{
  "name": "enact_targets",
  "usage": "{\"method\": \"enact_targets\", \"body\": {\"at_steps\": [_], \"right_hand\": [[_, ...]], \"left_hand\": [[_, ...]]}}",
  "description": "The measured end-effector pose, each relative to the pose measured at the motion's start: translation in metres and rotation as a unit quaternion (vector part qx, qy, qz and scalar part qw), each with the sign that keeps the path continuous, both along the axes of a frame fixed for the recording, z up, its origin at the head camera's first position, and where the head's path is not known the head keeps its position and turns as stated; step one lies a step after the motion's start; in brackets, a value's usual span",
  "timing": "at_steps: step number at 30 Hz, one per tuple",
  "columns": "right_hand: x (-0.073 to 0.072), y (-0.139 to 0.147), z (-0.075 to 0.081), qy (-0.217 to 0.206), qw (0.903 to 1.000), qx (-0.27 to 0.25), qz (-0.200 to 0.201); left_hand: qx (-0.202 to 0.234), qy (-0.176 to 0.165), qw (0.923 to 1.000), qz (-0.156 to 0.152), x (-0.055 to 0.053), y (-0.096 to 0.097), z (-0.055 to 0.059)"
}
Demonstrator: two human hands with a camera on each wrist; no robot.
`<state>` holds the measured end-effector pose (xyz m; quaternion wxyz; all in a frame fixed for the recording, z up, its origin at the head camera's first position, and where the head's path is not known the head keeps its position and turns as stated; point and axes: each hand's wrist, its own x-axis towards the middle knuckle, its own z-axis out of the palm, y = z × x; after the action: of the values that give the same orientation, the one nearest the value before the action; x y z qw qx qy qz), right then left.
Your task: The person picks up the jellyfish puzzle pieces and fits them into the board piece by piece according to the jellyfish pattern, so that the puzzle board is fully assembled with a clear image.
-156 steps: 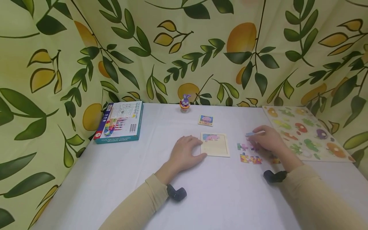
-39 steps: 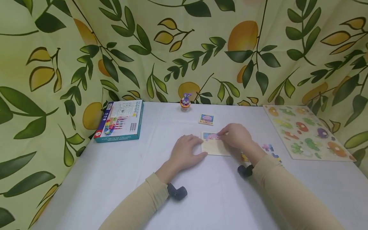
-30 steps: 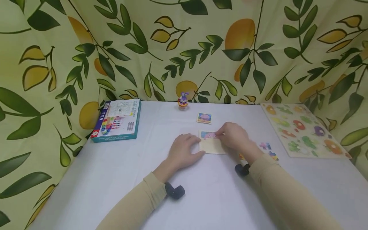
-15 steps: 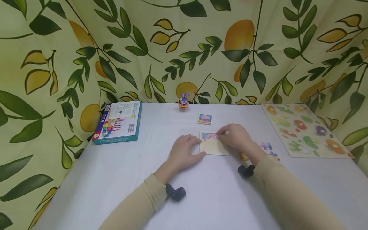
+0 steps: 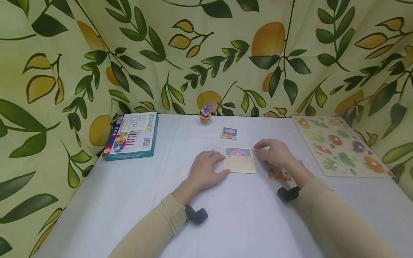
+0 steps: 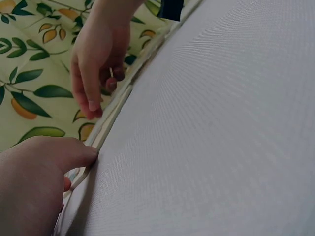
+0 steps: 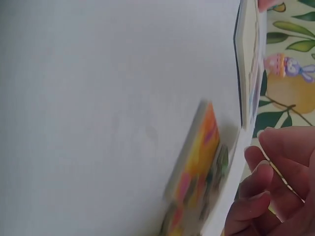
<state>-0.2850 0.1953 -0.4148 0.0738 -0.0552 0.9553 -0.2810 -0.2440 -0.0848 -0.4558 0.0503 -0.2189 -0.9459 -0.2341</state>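
A pale square puzzle tray [image 5: 239, 165] lies flat at the table's middle, blue and pink jigsaw pieces [image 5: 238, 153] along its far side. At its left edge rests my left hand [image 5: 205, 170], thumb and fingertips touching the border; the left wrist view shows the thumb [image 6: 81, 153] on the near edge. Just off the tray's right side, my right hand [image 5: 276, 154] hovers with loosely bent fingers and nothing between them. Beneath and beside it lie loose jigsaw pieces [image 5: 279, 175], orange and yellow ones showing, others hidden by the hand and wrist.
Behind the tray lies a small picture card [image 5: 229, 133], and beyond it stands a purple rabbit figure [image 5: 205, 114]. A teal-sided toy box [image 5: 132, 136] sits far left. At right lies a vegetable-picture board [image 5: 342, 147]. A leaf-print curtain [image 5: 238, 64] hangs behind the white table.
My right hand brought a blue piece from the loose pile to the tray's far right corner, let it go there, and has drawn back rightward. My left hand stays put.
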Motion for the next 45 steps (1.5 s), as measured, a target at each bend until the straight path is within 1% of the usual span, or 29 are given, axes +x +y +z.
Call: {"method": "enact_targets", "body": {"at_steps": [7,15,18,22,28,31,38,45], "right_hand": [[0.001,0.014,0.003,-0.024,0.9996,0.008,-0.008],[0.011,0.025,0.003,-0.048,0.9988,0.006,-0.011],[0.013,0.029,0.003,-0.063,0.9979,0.004,-0.015],[0.015,0.033,0.004,-0.077,0.9968,0.005,-0.021],[0.018,0.038,0.005,-0.062,0.998,0.013,-0.005],[0.019,0.04,0.006,-0.062,0.9979,0.017,-0.001],[0.021,0.047,0.009,-0.059,0.9977,0.024,0.022],[0.023,0.05,0.01,-0.067,0.9971,0.028,0.023]], "left_hand": [[0.001,-0.003,1.0,-0.002,-0.001,-0.001,0.0],[-0.003,-0.007,1.0,0.0,-0.002,0.0,-0.002],[-0.003,-0.007,1.0,0.0,-0.001,0.0,-0.003],[-0.003,-0.005,1.0,0.001,0.0,0.0,-0.001],[0.0,-0.001,1.0,-0.001,0.0,0.0,-0.001],[0.0,0.0,1.0,-0.001,0.001,-0.001,0.0],[-0.001,0.001,1.0,0.0,0.001,-0.001,0.001],[0.001,-0.002,1.0,0.0,0.001,0.0,0.0]]}}
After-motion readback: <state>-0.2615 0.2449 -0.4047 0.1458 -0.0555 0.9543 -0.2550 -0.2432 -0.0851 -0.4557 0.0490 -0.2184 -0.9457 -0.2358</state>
